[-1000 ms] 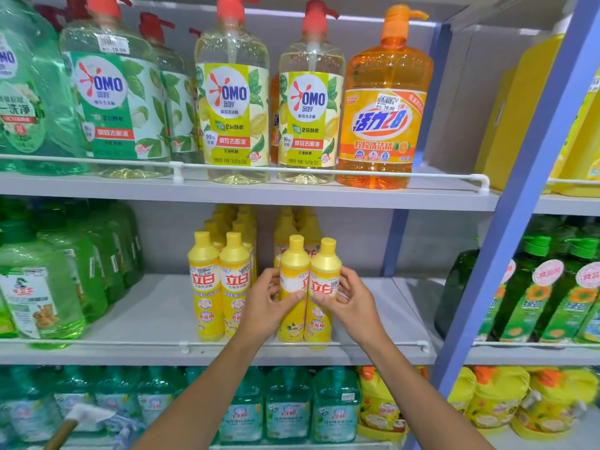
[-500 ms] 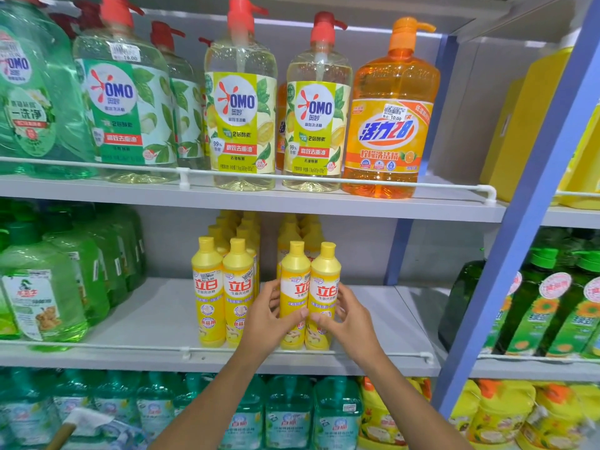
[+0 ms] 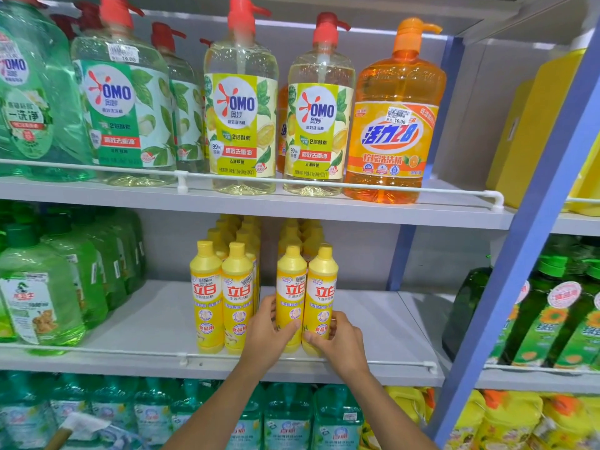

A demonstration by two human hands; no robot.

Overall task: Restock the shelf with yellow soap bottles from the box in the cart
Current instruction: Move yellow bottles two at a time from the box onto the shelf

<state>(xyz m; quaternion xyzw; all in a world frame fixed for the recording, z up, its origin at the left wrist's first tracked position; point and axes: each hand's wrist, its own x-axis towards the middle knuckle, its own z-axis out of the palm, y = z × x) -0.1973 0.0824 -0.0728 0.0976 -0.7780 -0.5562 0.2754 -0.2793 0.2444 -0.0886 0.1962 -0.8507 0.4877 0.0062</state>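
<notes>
Orange pump bottle point(image 3: 394, 125): upright, orange pump top, price sticker on its label.
Lemon-label pump bottles point(image 3: 319, 118): two with pale clear liquid and red pumps, just left of the orange pump bottle, same row.
Green-label pump bottles point(image 3: 120, 102): further left, red pumps, more standing behind.
Large green bottle point(image 3: 29, 102): far left, cut by the frame edge.
White rail point(image 3: 324, 185): crosses in front of the orange pump bottle's base.
Blue post point(image 3: 532, 228): to its right.
Yellow containers point(image 3: 532, 125): to its right, by the post.
Light green bottles point(image 3: 42, 287): below, left.
Dark green bottles point(image 3: 552, 319): below, right, sunflower labels.
Teal bottles point(image 3: 289, 417): lowest level, beneath.
Yellow jugs point(image 3: 506, 420): lowest level, right.
</notes>
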